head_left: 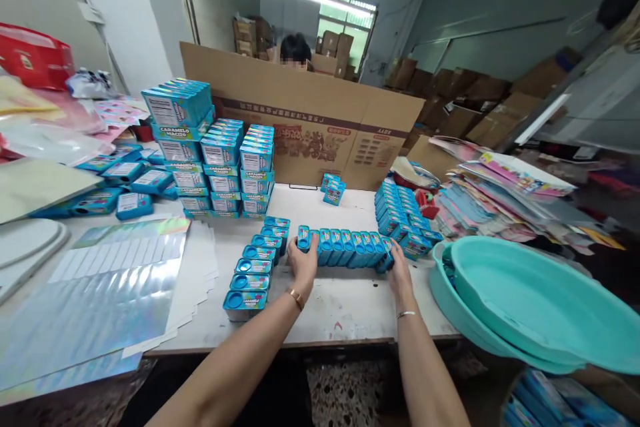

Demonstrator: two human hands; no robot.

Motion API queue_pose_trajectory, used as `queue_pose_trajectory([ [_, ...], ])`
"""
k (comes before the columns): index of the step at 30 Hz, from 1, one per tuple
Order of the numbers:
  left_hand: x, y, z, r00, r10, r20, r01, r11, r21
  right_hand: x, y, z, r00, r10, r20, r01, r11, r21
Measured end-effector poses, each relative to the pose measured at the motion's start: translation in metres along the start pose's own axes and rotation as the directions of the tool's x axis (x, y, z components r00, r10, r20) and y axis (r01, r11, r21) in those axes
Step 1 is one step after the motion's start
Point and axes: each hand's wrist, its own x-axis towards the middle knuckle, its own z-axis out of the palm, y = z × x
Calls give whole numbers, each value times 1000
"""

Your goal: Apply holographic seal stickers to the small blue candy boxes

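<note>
A row of blue candy boxes [347, 250] stands on end across the middle of the white table, round marks on their tops. At its left end, my left hand [303, 263] grips a box [303, 235] between thumb and fingers. My right hand [400, 273] closes on the right end, where a box [384, 261] tilts slightly; its fingertips are partly hidden. Left of my left hand, a second line of candy boxes [250, 282] runs away from me, their tops marked "CARAMELO MACIZO".
Stacked candy boxes [225, 167] stand at back left, before a cardboard screen [300, 93] with a person behind it. More boxes [395, 210] are grouped at right, beside turquoise basins [530, 273]. Shiny sheets [125, 273] lie left. A small cluster of boxes [333, 190] sits near the screen.
</note>
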Motion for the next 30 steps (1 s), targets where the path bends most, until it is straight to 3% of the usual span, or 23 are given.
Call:
queue_pose_trajectory([
  [6,26,6,18,998,-21,55,19,999,35,-62,22,-18,975,-64,-215,71,997,25],
  [9,36,10,26,994,-25,105,24,1000,19,-70,26,-17,961,-77,-264,90,995,37],
  [15,45,10,39,991,-8,133,18,997,-74,-30,9,-28,991,-30,-133,48,990,133],
  [19,36,-1,50,999,8,45,-2,990,-138,10,0,-41,993,30,-111,-16,992,125],
  [23,31,-10,62,998,6,-58,-16,983,-185,43,-4,-33,996,69,-61,-61,990,128],
  [27,41,-13,70,995,4,-100,-26,977,-212,42,-2,-20,984,161,81,-171,975,139],
  [30,55,-13,73,997,6,-82,-25,975,-223,23,2,-19,977,199,81,-210,964,161],
])
